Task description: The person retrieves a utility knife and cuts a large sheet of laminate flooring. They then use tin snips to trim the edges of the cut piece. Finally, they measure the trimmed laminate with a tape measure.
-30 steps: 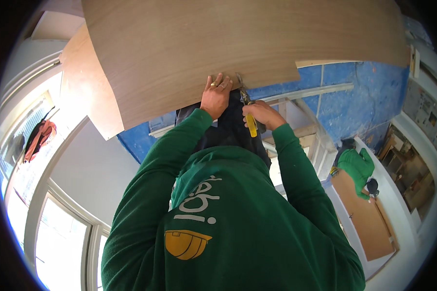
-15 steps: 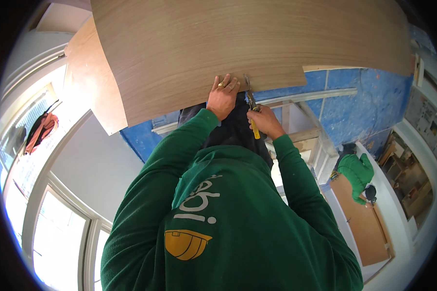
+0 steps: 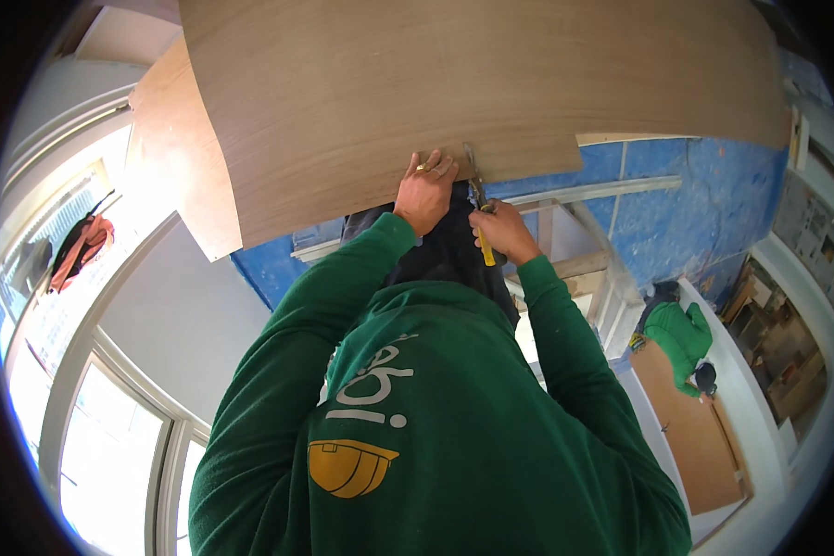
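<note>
A large thin wood sheet [image 3: 389,93] with a brown grain spans the top of the view. My left hand [image 3: 424,196], with a ring on one finger, grips its near edge; the fingers lie on the top face and the thumb is hidden. Just right of it, my right hand [image 3: 505,230] is closed around a pair of snips [image 3: 480,196] with yellow handles. The metal blades reach onto the sheet at its near edge, close to the left fingertips. Further right, the sheet's edge has a stepped notch.
Under the sheet shows a blue surface [image 3: 658,208] with a pale strip [image 3: 602,188]. A lighter wood panel [image 3: 181,153] stands at the left, near bright windows [image 3: 111,454]. At lower right, a person in green [image 3: 681,334] bends over a brown board [image 3: 695,435].
Both hands and the snips stay at nearly the same place on the sheet. The view has shifted slightly, and the person at the right has barely moved.
</note>
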